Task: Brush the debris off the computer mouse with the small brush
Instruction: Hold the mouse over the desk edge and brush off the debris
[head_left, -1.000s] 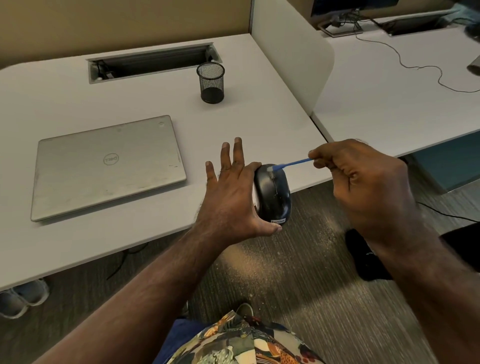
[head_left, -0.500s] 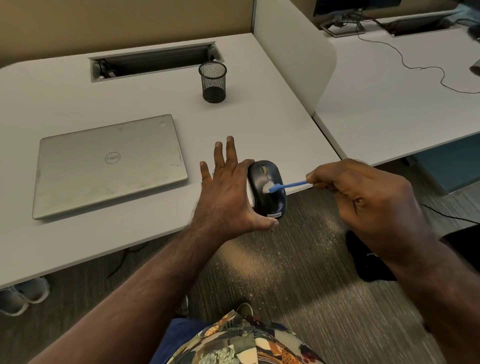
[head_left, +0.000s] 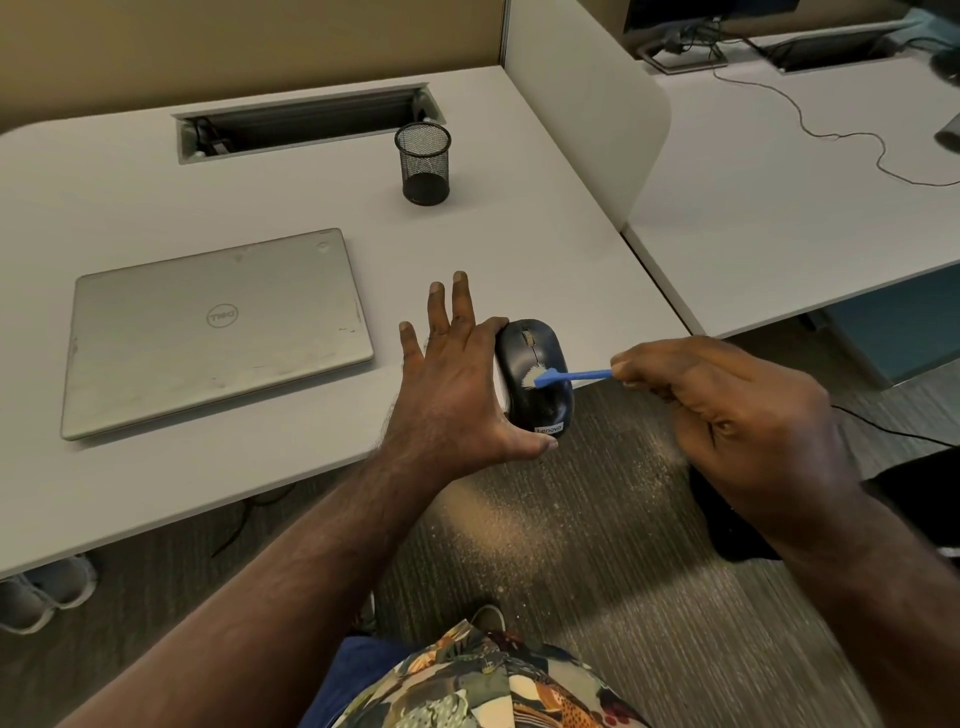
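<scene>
A black computer mouse (head_left: 540, 364) with a white label at its near end is held in the air at the desk's front edge. My left hand (head_left: 452, 395) holds it between index finger and thumb, the other fingers straight. My right hand (head_left: 727, 415) pinches the thin handle of a small blue brush (head_left: 571, 376). The brush's white bristles lie on the mouse's back, below the scroll wheel.
A closed silver laptop (head_left: 218, 327) lies on the white desk (head_left: 130, 208) to the left. A black mesh pen cup (head_left: 423, 163) stands behind, near a cable slot (head_left: 306, 122). A white divider (head_left: 587, 104) separates a second desk. Pale dust is scattered on the carpet (head_left: 519, 530) below the mouse.
The brush head has moved from the mouse's far end, near the wheel, down to its middle back. My right hand dropped lower and nearer. My left hand keeps the mouse steady.
</scene>
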